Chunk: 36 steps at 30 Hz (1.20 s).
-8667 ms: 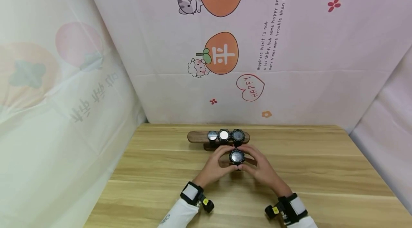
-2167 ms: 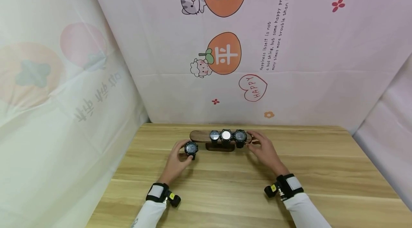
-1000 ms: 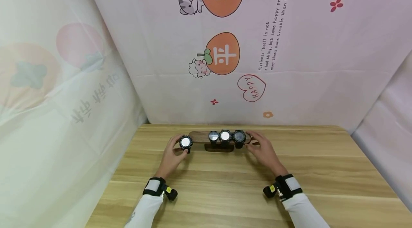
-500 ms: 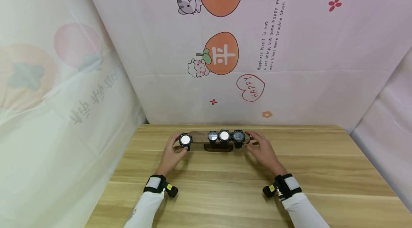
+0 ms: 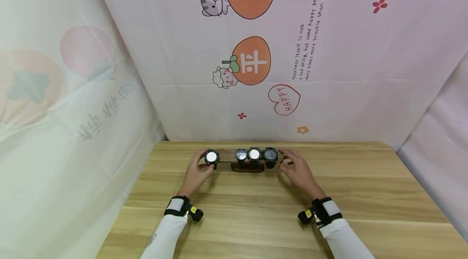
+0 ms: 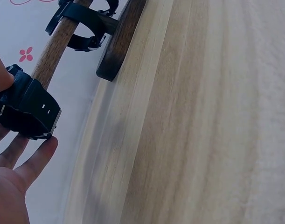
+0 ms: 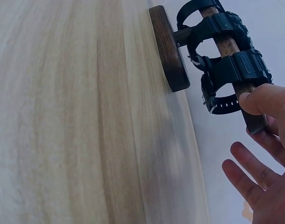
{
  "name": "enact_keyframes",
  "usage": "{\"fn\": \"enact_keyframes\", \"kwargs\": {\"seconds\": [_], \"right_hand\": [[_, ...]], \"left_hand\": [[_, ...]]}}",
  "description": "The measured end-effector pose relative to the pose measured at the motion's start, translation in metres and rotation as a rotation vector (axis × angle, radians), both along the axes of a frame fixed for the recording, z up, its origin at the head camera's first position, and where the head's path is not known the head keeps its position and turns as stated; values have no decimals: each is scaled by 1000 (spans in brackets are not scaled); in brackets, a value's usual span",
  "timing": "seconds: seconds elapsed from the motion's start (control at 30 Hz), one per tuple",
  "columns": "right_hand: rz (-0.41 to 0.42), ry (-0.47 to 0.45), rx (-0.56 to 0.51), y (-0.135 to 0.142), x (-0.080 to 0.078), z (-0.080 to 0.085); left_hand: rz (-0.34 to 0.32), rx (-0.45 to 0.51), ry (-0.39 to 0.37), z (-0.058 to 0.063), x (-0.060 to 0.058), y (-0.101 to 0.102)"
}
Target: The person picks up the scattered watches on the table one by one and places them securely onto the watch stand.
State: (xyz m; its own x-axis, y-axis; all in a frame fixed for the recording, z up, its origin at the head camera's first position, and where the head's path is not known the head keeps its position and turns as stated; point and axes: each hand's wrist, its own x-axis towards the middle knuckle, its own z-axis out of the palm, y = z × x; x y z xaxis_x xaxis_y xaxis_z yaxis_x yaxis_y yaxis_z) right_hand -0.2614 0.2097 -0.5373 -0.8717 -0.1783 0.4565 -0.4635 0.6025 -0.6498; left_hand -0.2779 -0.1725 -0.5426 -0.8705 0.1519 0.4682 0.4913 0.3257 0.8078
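My left hand (image 5: 193,176) grips a black wristwatch (image 5: 211,156) by its case, thumb on one side and fingers on the other. Its closed strap loop (image 6: 35,109) overlaps the left end of a dark wooden watch stand's bar (image 5: 227,156). Three other black watches are looped round that bar: a smaller one (image 5: 241,154), one with a bright reflecting face (image 5: 254,153) and a dark-faced one (image 5: 270,154) at the right. With thumb and fingers, my right hand (image 5: 300,173) pinches the bar's right end (image 7: 255,121), beside the dark-faced watch.
The stand's base (image 5: 247,168) sits near the back edge of the wood-grain table (image 5: 256,214). Behind it hangs a printed white cloth (image 5: 190,108), with another cloth (image 5: 120,161) along the left side. A camera is strapped to each wrist.
Earlier, both hands held the watch in front of the stand. It then went left in my left hand and up to the bar's left end, now moving slightly rightward. My right hand took the bar's right end.
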Motion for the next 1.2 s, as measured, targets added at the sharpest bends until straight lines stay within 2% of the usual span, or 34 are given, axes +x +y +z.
{"fn": "enact_keyframes", "kwargs": {"seconds": [0.4,0.7,0.97,1.2], "right_hand": [[-1,3,2,0,-2,0],[0,-8,-8,0,-1,0],[0,-15,-16,-1,-1,0],[0,-19,-16,0,-1,-1]], "left_hand": [[4,-12,21,1,-5,4],[-23,7,23,-1,-7,10],[-54,1,61,22,8,19],[-49,-14,51,27,11,21]]}}
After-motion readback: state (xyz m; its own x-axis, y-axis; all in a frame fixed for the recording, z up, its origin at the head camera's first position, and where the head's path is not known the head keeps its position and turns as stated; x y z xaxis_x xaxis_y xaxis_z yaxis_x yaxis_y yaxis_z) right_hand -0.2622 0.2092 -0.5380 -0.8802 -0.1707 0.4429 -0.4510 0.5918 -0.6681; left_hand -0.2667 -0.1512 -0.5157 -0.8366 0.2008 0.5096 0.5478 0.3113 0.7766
